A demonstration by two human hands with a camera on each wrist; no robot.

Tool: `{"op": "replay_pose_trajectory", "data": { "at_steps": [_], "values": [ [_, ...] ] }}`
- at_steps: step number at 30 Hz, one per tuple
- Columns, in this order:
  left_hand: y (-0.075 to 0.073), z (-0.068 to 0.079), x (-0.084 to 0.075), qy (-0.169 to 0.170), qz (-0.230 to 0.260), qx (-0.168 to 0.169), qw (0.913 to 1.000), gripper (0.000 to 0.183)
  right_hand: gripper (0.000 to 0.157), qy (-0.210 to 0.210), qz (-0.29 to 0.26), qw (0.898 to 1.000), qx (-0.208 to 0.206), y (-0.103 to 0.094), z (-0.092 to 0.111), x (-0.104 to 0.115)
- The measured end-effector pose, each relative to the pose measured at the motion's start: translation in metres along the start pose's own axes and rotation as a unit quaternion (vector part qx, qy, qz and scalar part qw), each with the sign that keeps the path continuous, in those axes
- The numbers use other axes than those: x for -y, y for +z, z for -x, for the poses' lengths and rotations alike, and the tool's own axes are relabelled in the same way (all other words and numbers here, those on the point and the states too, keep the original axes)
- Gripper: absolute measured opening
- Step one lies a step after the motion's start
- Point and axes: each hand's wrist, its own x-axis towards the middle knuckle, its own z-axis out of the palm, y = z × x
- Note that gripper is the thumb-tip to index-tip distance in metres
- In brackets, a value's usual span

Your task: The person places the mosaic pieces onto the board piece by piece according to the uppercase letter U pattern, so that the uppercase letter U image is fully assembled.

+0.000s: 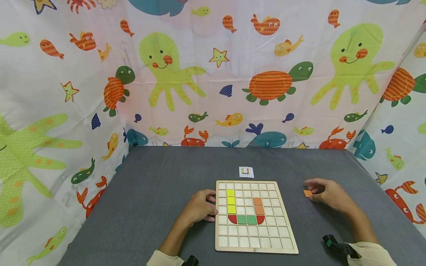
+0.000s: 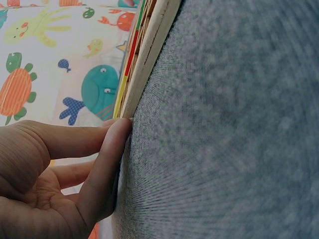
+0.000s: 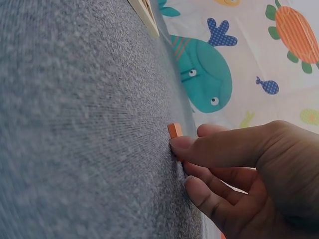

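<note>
A wooden grid board lies on the grey cloth. Its cells hold a column of yellow tiles, two orange tiles, two green tiles and two red rounded corner tiles, together forming a U. With thumb and finger at its left edge, my left hand holds the board; the wrist view shows both fingertips against the edge. Off to the board's right, my right hand pinches a loose orange tile low over the cloth. In the right wrist view, the thumb partly covers this tile.
A small card with a coloured U on a grid lies just beyond the board's far edge. Grey cloth covers the table. A curtain printed with sea animals hangs behind the table and at both sides.
</note>
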Motion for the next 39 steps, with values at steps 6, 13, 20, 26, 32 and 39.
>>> {"op": "replay_pose_trajectory", "data": {
  "at_steps": [6,13,20,26,32,39],
  "values": [
    [0.0,0.0,0.0,-0.002,0.004,0.0,1.0,0.065,0.044,0.017,0.008,1.0,0.008,-0.004,0.001,0.002],
    [-0.001,0.0,0.0,0.0,0.003,0.003,1.0,0.065,0.037,0.025,0.022,0.999,0.021,-0.006,0.002,0.001],
    [-0.001,-0.001,0.0,-0.002,0.003,0.002,1.0,0.065,0.034,0.019,0.047,0.999,0.018,-0.004,0.001,0.001],
    [-0.001,-0.001,-0.001,-0.002,0.004,0.001,1.0,0.065,0.036,0.018,0.054,0.998,0.019,0.001,-0.001,0.008],
    [-0.001,-0.001,-0.001,0.001,0.005,0.002,1.0,0.064,0.035,0.013,0.049,0.999,0.016,0.007,-0.003,0.019],
    [-0.001,0.001,-0.001,0.003,0.008,0.0,1.0,0.065,0.033,-0.01,0.027,0.999,0.018,0.018,-0.008,0.035]
  ]
}}
